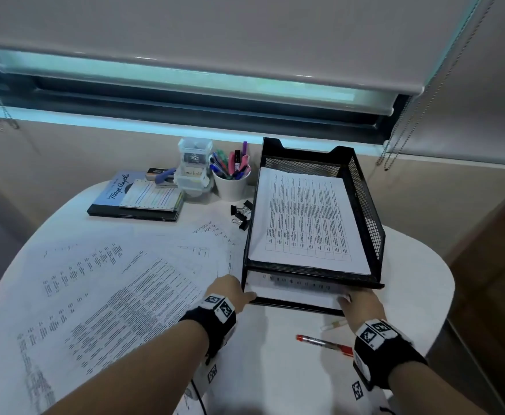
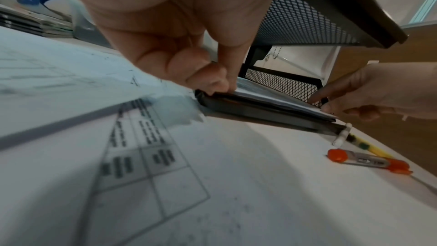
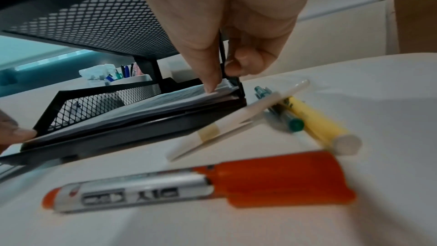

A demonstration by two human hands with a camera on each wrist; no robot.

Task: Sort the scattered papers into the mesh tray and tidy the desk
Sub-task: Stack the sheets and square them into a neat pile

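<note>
A black two-tier mesh tray point(image 1: 365, 205) stands on the right of the white desk. Its upper tier holds a printed sheet point(image 1: 305, 223). A stack of papers point(image 1: 299, 292) lies in the lower tier. My left hand point(image 1: 249, 296) pinches the stack's front left corner point(image 2: 272, 100), fingers curled. My right hand point(image 1: 345, 299) is at the front right corner: the index fingertip point(image 3: 210, 87) presses on the stack point(image 3: 165, 102), and the other fingers curl beside the tray's corner post. Several printed sheets point(image 1: 110, 295) lie fanned across the desk's left half.
A red marker point(image 1: 324, 344) and a white pen point(image 1: 332, 324) lie in front of the tray, with a yellow highlighter point(image 3: 319, 124) and a green pen point(image 3: 286, 117) beside them. Binder clips point(image 1: 240, 214), a pen cup point(image 1: 231, 184), clear boxes point(image 1: 192, 169) and stacked books point(image 1: 134, 196) sit at the back.
</note>
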